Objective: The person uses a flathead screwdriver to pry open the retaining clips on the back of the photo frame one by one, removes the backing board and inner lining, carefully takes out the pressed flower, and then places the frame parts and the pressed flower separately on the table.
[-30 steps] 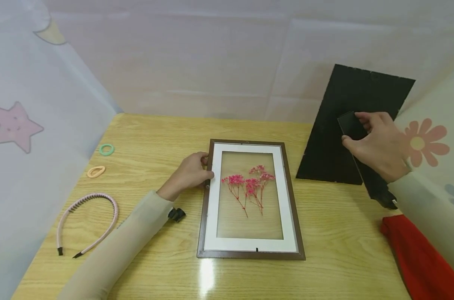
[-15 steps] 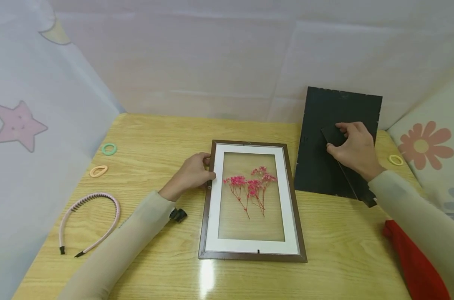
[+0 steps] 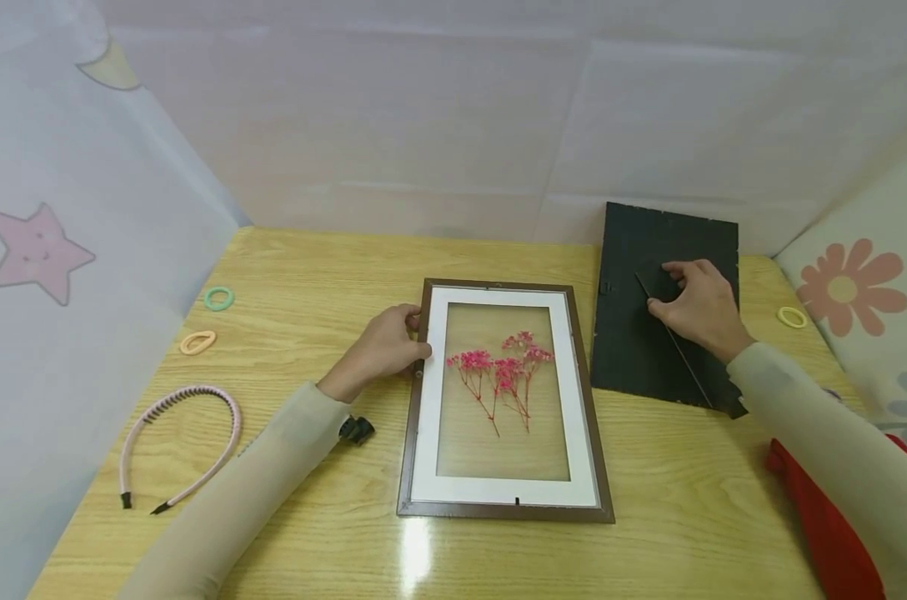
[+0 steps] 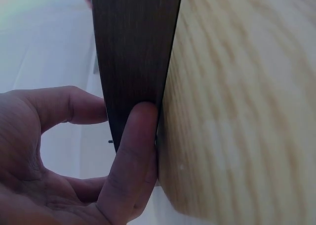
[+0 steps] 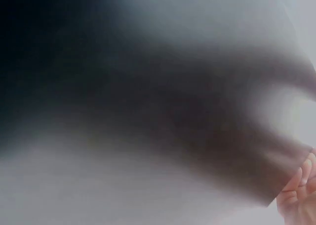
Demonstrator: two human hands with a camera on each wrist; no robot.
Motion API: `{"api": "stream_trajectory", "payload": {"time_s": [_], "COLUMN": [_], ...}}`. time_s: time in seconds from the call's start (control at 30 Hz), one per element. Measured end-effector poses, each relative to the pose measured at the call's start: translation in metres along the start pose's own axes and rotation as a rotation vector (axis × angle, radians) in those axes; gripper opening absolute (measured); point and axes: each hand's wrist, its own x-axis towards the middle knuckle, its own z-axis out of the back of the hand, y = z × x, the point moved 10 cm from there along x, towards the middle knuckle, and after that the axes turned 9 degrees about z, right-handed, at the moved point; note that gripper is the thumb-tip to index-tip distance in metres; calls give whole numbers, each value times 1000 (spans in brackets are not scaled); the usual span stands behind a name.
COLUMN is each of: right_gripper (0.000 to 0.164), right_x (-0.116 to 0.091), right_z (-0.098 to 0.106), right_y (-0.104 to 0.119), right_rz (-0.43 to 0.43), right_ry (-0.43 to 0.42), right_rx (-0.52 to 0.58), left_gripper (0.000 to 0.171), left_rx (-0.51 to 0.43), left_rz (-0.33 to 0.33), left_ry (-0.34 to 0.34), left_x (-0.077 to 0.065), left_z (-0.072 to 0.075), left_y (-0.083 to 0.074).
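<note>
Left hand (image 3: 382, 343) grips a picture frame (image 3: 587, 400), headband (image 3: 236, 421) left of it, red cloth (image 3: 821, 517) right; right hand (image 3: 699, 307) pinches stand (image 3: 712, 377) of black board (image 3: 637, 333).

Behind the frame (image 3: 506, 512) there's room — board (image 3: 630, 342) blocks right

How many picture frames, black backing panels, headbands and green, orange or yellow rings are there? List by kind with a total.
Picture frame: 1
Black backing panel, stand included: 1
Headband: 1
Rings: 3 (green ring, orange ring, yellow ring)
Total: 6
</note>
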Motion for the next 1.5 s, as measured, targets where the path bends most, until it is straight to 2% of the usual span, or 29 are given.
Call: {"api": "stream_trajectory", "payload": {"time_s": [0.3,0.57,0.73,0.93,1.3,1.5], "right_gripper": [61,60,59,59,60,59], "right_x": [0,0,-1,-1,-1,0], "right_z": [-20,-35,-39,-44,-51,-51], "right_y": [-5,-4,-7,-11,-15,-17], "right_rz": [4,26,31,31,39,40], "right_ry": [119,217,245,273,319,326], "right_rx": [13,1,-13,-25,-30,-27], "left_gripper": [80,79,78,78,77,76], "left_rx": [3,60,96,96,32,83], "left_rz": [1,-31,-55,-52,-40,-72], "left_ry": [-3,-33,-53,-48,-14,-48], "left_x": [-1,-1,-1,-2,-3,-3], "left_z": [1,2,2,3,-2,0], "left_y": [0,-4,-7,-7,-5,-7]}}
